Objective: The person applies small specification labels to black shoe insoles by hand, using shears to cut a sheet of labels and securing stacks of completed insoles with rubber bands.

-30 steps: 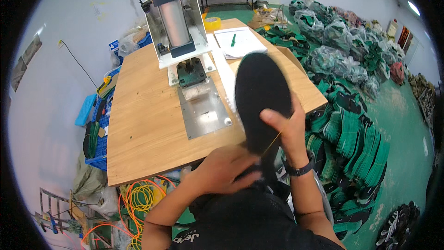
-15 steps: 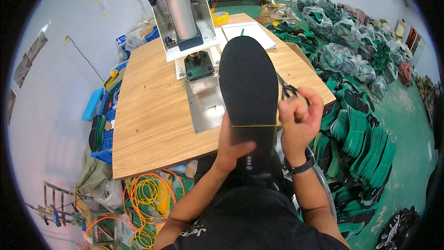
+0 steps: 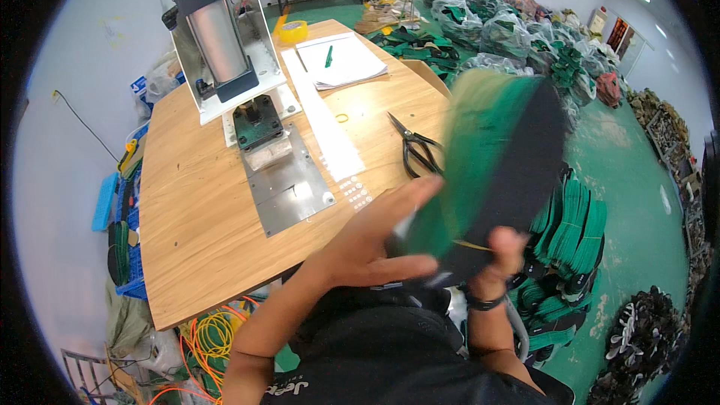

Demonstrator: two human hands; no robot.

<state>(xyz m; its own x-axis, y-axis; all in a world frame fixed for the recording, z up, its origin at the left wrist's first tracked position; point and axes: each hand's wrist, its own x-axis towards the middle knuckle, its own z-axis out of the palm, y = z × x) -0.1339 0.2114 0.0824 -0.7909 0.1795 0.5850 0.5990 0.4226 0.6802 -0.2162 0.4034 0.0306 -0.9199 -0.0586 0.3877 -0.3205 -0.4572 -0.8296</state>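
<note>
Right hand point(image 3: 499, 266): clamped on green-black insole stack point(image 3: 517, 157), raised at right edge of desk point(image 3: 202, 240). Left hand point(image 3: 375, 240): fingers apart, at stack's side. Scissors point(image 3: 409, 136) near same edge. Paper point(image 3: 352, 67), press point(image 3: 217, 41) toward far edge.

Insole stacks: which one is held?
The stack in the right hand, just right of the scissors; the piled stacks at far right lie unheld.
</note>
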